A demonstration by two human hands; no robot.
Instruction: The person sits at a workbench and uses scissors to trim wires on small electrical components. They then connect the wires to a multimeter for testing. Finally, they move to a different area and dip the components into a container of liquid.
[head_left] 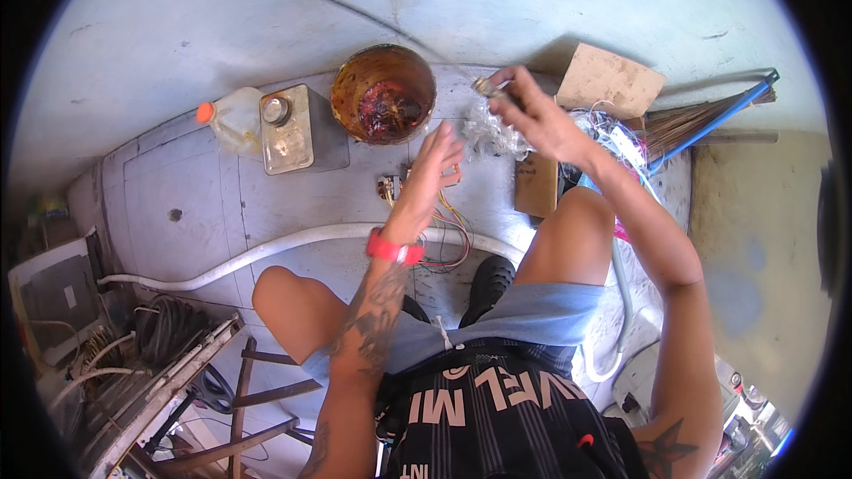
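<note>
One brassy fitting [485, 87], seemingly small, hard and light, is grasped between the right hand's [539, 120] thumb and fingers, right of the stained bucket [355, 71], and is best pinched by its sides. The left hand [433, 160] is held loosely extended, with nothing seen gripped. The fitting's rear is hidden by fingers; whether the slender grey rod [355, 11] is joined to it cannot be told.

Small piece with a brassy end sits tilted in the fingers of a raised right hand [537, 120], its other end hidden.
Below, a small electrical component [389, 186] lies on the grey floor [297, 200], off its far edge, its thin red, yellow and white wires [456, 225] trailing in loose loops.
</note>
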